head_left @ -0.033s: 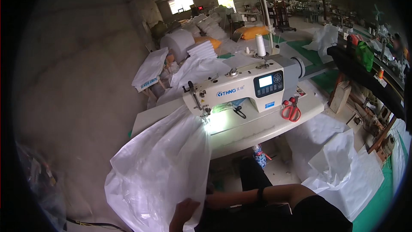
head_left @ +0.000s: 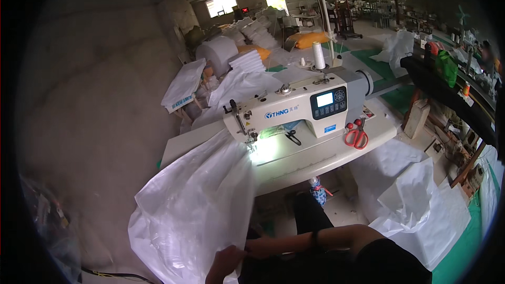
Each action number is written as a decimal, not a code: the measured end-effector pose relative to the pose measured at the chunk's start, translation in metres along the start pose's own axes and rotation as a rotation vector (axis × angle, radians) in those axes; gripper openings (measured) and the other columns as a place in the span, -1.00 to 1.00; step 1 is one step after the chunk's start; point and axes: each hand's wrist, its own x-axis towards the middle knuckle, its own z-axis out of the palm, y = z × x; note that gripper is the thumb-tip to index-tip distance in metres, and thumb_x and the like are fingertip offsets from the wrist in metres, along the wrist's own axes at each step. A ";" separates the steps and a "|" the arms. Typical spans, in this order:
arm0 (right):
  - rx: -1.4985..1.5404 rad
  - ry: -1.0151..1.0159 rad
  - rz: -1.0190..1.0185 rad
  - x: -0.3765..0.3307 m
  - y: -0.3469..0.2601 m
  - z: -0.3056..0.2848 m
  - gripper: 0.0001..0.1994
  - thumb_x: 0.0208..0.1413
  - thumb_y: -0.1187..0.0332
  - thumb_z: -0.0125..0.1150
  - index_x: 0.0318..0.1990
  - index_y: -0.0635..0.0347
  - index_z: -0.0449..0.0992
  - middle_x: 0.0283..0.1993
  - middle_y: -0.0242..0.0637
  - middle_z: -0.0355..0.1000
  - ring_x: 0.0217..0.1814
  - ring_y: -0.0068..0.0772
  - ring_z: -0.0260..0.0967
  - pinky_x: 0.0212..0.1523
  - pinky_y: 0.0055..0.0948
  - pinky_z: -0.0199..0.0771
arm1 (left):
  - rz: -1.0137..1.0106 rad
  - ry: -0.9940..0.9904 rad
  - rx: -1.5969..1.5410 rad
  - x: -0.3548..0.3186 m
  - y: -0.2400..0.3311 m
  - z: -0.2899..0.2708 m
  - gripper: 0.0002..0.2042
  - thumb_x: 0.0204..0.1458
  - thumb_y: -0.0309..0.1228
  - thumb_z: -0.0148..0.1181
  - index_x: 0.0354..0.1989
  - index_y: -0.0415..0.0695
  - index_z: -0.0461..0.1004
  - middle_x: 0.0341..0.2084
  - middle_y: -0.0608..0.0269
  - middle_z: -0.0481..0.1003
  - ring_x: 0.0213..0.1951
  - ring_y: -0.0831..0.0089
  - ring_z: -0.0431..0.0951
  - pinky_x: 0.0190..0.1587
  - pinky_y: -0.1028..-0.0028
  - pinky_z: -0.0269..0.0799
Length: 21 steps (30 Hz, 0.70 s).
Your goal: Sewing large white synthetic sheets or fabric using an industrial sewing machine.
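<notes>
At the bottom edge of the head view we see one hand (head_left: 227, 267) closed on the lower hem of a large white woven plastic sack (head_left: 197, 215), fingers curled into the cloth so the sheet hangs from the table down toward the lap; the forearm crosses the body from the right, so we take it for the right hand, though the wide lens makes this hard to settle. The left hand we cannot find; it may lie behind the sack, so we cannot tell whether it grips anything. The sack runs up from that pinch to the needle end of a white industrial sewing machine (head_left: 294, 106), where its top corner lies under the lit presser foot, seemingly held taut so the cloth feeds flat. The machine stands on a pale sewing table (head_left: 315, 160). On the table, just right of the machine's base, lie red-handled scissors (head_left: 356, 135), near at hand yet off the cloth. A white thread cone (head_left: 318, 56) stands upright behind the machine. On the floor to the right lie more white sacks (head_left: 421, 210), loosely piled, and further white bundles (head_left: 247, 63) are stacked beyond the table.
</notes>
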 end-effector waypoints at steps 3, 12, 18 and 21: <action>0.037 -0.016 -0.089 0.036 -0.027 0.023 -0.54 0.17 0.32 0.00 0.22 0.23 0.22 -0.07 0.11 0.46 -0.04 0.10 0.45 -0.01 -0.08 0.42 | -0.269 0.151 -0.109 -0.011 0.063 -0.027 -0.73 0.05 -0.30 0.21 -0.13 -0.15 0.43 -0.45 -0.14 0.53 -0.30 -0.15 0.56 -0.32 0.12 0.48; 0.174 -0.032 -0.012 0.026 -0.010 0.050 -0.52 0.19 0.27 0.04 0.23 0.22 0.19 -0.07 0.05 0.47 -0.01 0.02 0.45 -0.01 -0.12 0.42 | -0.074 0.008 -0.231 -0.011 0.074 0.005 -0.75 0.13 -0.34 0.11 -0.02 -0.07 0.40 -0.39 -0.07 0.54 -0.29 -0.09 0.57 -0.29 0.12 0.50; 0.479 0.489 0.171 -0.036 0.011 -0.077 -0.50 0.20 0.24 0.07 0.25 0.21 0.16 -0.07 0.01 0.48 0.00 -0.03 0.45 0.00 -0.14 0.42 | 0.037 -0.182 -0.155 0.013 0.067 0.054 -0.77 0.20 -0.35 -0.04 -0.02 -0.12 0.39 -0.34 -0.04 0.54 -0.30 0.02 0.59 -0.22 0.15 0.50; 0.491 0.745 0.380 -0.053 -0.018 -0.100 -0.47 0.18 0.29 0.11 0.26 0.21 0.14 -0.10 -0.03 0.48 0.00 -0.10 0.45 -0.01 -0.19 0.43 | 0.137 -0.382 -0.061 0.041 0.083 0.069 -0.76 0.16 -0.34 0.02 -0.06 -0.15 0.42 -0.34 -0.05 0.54 -0.29 0.02 0.59 -0.23 0.17 0.51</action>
